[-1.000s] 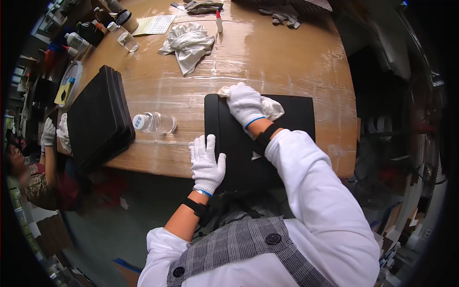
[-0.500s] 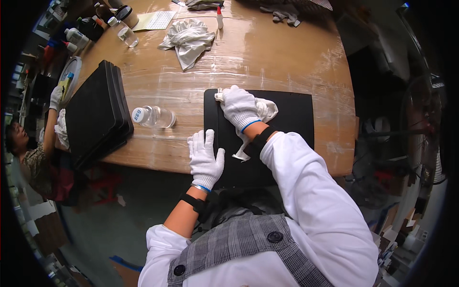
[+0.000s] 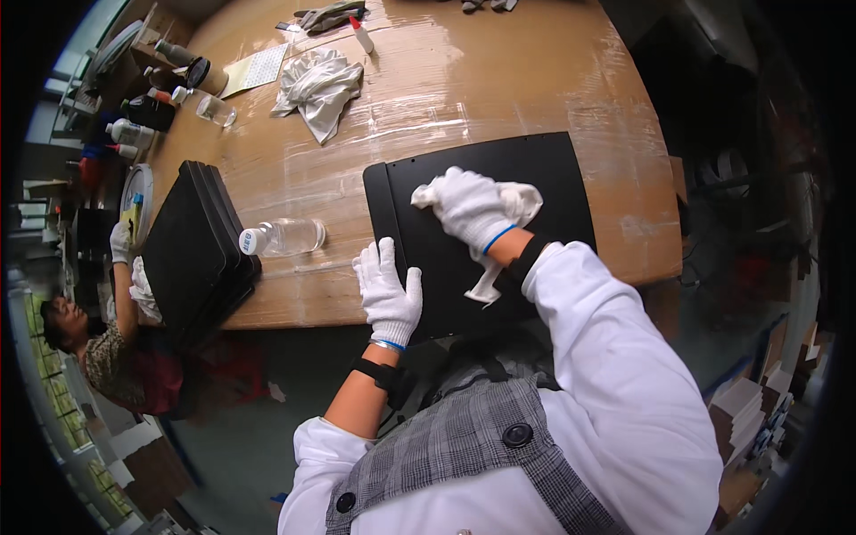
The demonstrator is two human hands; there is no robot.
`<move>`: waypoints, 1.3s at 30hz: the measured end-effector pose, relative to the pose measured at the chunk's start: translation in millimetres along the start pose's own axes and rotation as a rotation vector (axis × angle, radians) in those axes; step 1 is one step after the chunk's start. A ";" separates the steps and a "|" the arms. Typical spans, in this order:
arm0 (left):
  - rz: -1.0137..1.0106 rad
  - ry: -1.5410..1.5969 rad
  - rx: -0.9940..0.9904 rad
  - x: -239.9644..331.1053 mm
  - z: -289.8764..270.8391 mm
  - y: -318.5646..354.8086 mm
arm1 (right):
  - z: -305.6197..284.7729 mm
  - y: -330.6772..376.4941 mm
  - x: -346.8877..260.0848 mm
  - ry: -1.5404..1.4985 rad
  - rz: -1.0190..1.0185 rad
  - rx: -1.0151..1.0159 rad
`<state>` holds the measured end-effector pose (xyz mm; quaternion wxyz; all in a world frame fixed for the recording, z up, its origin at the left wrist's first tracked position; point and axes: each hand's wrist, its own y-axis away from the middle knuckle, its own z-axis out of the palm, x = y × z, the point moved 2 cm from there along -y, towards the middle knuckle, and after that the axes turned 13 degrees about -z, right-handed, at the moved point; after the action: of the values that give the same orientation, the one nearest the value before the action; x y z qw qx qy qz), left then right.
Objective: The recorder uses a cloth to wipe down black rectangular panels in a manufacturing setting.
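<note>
A flat black panel [image 3: 535, 169] lies at the table's front edge, with a raised strip along its left side. My right hand [image 3: 473, 207], in a white knit glove, is closed on a white cloth [image 3: 519, 201] and presses it against the panel's upper middle. One end of the cloth trails down toward my wrist. On the panel's left edge rests my gloved left hand [image 3: 390, 294], its fingers stretched out and nothing in it. To its left a clear bottle [image 3: 294, 237] with a white cap lies on its side.
A stack of black panels [image 3: 192, 250] stands on the left, near a co-worker's gloved hand [image 3: 121, 242]. Farther back are a crumpled white cloth [image 3: 319, 89], a small red-capped bottle [image 3: 361, 36], a paper sheet [image 3: 257, 69] and several bottles. Plastic film covers the wooden table [image 3: 499, 89].
My right hand has slid the cloth from the panel's upper left toward its middle. My left hand stays on the left edge. The whole view has tilted, and the panel looks slightly turned.
</note>
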<state>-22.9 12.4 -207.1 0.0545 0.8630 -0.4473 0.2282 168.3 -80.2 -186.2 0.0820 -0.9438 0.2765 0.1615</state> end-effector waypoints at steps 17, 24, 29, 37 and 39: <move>-0.012 0.024 -0.070 -4.8 5.9 -1.6 | -8.1 44.6 42.7 -0.193 0.212 0.194; -0.025 0.062 -0.080 -6.0 9.0 -1.5 | -11.2 35.6 45.0 -0.121 0.306 0.084; 0.003 0.023 -0.069 -6.1 5.5 -1.3 | -8.4 54.5 25.1 -0.176 0.241 0.017; 0.030 0.007 -0.032 -10.6 8.8 -1.9 | 12.1 58.4 -14.2 -0.091 0.033 0.206; 0.027 0.002 -0.032 -15.5 5.9 -3.2 | 13.9 57.3 -43.6 -0.172 -0.028 0.053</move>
<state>-26.0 24.1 -218.9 0.0657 0.8558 -0.4624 0.2224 98.6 -102.9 -187.7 0.1326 -0.9277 0.2593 0.2334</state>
